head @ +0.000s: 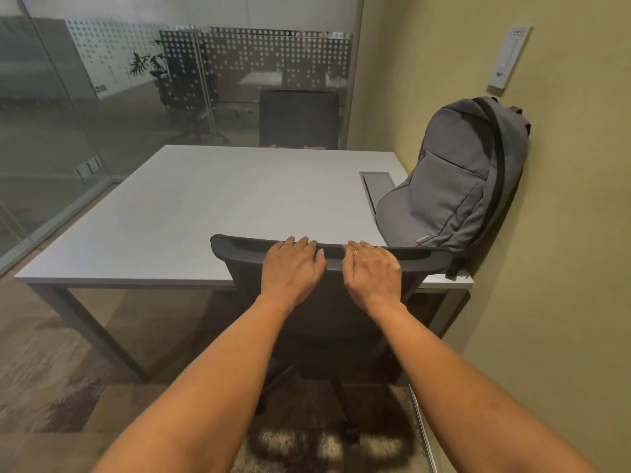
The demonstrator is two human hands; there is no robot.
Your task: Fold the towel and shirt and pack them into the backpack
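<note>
Seemingly before any folding, I rest my left hand (292,266) and right hand (372,273), fingers loosely apart, atop the office chair (239,256), which likely needs pulling clear of the desk (205,206) bearing the grey backpack (461,186).

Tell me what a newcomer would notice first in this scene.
First come the two bare forearms reaching up the middle, left hand and right hand resting side by side on the top edge of a black chair at the near side of the table. Next is the grey backpack, standing on the table's right end and leaning against the wall. Behind the table is a dotted glass partition.
</note>
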